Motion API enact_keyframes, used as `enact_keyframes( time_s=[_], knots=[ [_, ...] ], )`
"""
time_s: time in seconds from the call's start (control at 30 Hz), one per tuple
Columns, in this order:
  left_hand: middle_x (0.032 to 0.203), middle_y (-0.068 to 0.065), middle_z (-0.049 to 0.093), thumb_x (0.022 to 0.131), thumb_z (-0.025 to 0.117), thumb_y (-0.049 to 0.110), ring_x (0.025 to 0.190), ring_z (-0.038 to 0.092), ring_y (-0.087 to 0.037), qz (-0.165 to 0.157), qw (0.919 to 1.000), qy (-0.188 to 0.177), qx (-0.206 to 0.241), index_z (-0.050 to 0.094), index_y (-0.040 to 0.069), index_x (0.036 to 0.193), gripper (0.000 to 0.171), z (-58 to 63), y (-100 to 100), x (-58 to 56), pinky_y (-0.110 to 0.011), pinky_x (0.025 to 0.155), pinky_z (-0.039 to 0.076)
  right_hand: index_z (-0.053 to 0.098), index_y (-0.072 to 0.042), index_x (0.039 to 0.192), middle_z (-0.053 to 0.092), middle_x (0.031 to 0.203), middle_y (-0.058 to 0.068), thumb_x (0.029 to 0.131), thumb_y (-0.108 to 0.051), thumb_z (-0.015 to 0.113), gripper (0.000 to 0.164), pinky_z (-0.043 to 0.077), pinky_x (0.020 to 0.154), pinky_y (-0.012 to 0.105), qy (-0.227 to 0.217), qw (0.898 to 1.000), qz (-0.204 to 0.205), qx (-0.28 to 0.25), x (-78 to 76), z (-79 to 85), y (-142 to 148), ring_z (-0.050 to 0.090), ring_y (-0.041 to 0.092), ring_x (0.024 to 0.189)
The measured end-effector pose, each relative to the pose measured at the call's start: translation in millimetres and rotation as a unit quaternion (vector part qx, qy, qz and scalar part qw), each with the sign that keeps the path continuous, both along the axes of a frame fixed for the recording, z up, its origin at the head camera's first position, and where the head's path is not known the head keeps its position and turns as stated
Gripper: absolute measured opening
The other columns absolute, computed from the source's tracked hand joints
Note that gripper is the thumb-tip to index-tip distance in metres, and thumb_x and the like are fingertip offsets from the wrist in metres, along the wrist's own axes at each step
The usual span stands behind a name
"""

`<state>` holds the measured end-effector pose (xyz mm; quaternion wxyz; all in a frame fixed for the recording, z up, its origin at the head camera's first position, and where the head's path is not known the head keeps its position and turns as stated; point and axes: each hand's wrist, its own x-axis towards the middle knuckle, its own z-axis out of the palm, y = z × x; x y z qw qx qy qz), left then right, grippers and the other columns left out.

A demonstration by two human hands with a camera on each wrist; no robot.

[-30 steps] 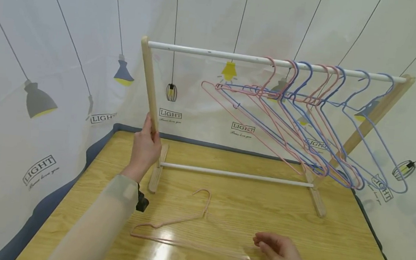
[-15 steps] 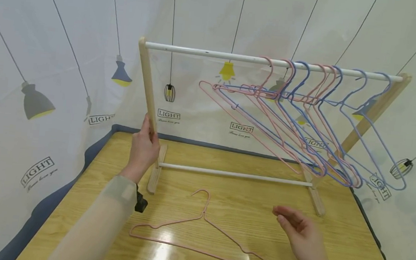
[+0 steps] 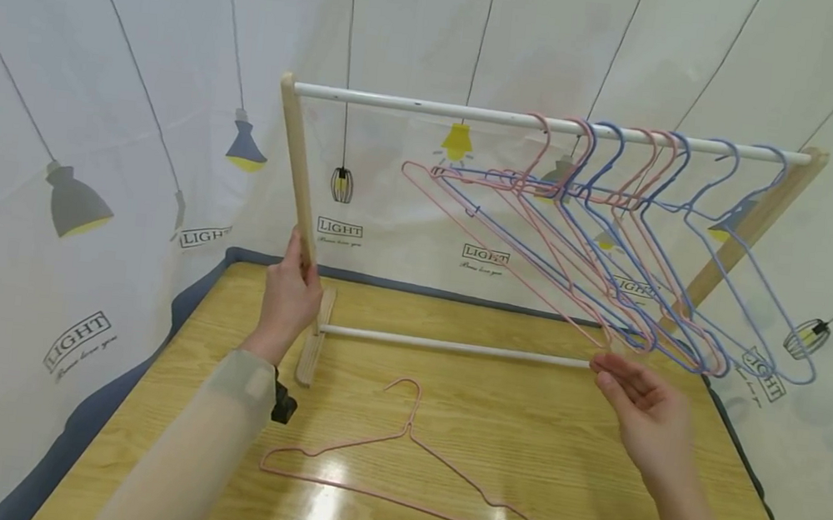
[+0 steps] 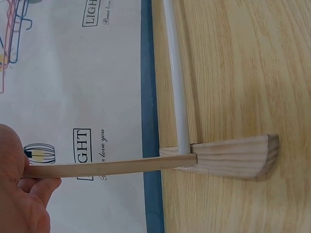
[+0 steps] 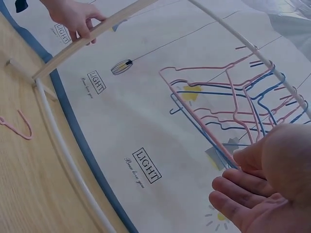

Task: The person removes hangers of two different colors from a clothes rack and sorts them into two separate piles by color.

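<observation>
On the left in the head view, my left hand (image 3: pixel 292 302) grips the wooden post (image 3: pixel 294 164) of a clothes rack. The left wrist view shows fingers and thumb around that post (image 4: pixel 107 168). My right hand (image 3: pixel 649 425) is beside the rack's right end, just below the lower corners of the hanging clothes hangers, its fingers loosely bent with nothing seen between them. Whether it touches a hanger I cannot tell. Several pink and blue hangers (image 3: pixel 608 149) hang from the white top rail (image 3: pixel 416 105), bunched to the right. A pink clothes hanger (image 3: pixel 409 429) lies flat on the table.
A white lower bar (image 3: pixel 453 346) joins the rack's feet; my right hand hides the right foot. The rack's left foot (image 3: pixel 311 354) stands on the wooden table (image 3: pixel 169 404). Behind is a curtain (image 3: pixel 401 32) printed with lamps.
My right hand has moved away from the pink hanger on the table, up and right to the hanging hangers' lower corners. My left hand stays on the post.
</observation>
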<state>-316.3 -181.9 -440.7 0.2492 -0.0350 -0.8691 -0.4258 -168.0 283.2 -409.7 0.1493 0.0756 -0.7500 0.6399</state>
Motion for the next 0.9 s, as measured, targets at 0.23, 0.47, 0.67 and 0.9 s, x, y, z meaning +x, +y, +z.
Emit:
enact_keyframes(
  time_s=[0.23,0.47,0.67,0.9],
  knots=[
    [0.117,-0.034,0.069,0.106,0.054,-0.001,0.093,0.073,-0.042,0.001,1.0,0.001,-0.001,0.024,0.01,0.168,0.07,0.1,-1,-0.7,-0.053,0.074,0.06,0.064,0.009,0.136,0.075,0.122,-0.002,0.104,-0.009,0.069,0.038,0.053,0.091,0.017,0.002,0.997,-0.032,0.063,-13.1,11.0,0,0.07,0.003,0.109],
    [0.12,-0.035,0.068,0.106,0.053,-0.001,0.097,0.073,-0.043,-0.001,1.0,-0.001,0.0,0.022,0.008,0.169,0.07,-0.2,-1,0.5,-0.053,0.077,0.06,0.059,0.007,0.145,0.069,0.136,0.016,0.106,-0.017,0.067,0.047,0.051,0.092,0.017,0.006,0.994,-0.027,0.103,-26.3,21.0,-9,0.067,0.0,0.114],
    [0.121,-0.034,0.068,0.105,0.054,-0.002,0.096,0.073,-0.042,-0.002,1.0,0.002,-0.002,0.027,0.011,0.168,0.069,-1.1,-2,-0.3,-0.053,0.076,0.06,0.058,0.006,0.146,0.069,0.136,0.011,0.107,-0.014,0.064,0.044,0.052,0.093,0.019,0.013,0.997,-0.007,0.081,-35.0,27.4,-20,0.069,0.004,0.115],
    [0.121,-0.034,0.068,0.105,0.055,-0.002,0.095,0.072,-0.042,0.001,1.0,0.003,-0.006,0.026,0.012,0.168,0.07,-1.6,-2,-0.7,-0.053,0.076,0.06,0.06,0.013,0.141,0.075,0.123,0.0,0.108,-0.008,0.061,0.039,0.053,0.095,0.027,0.038,0.999,0.023,0.01,-42.2,28.6,-31,0.072,0.012,0.112]
  ],
)
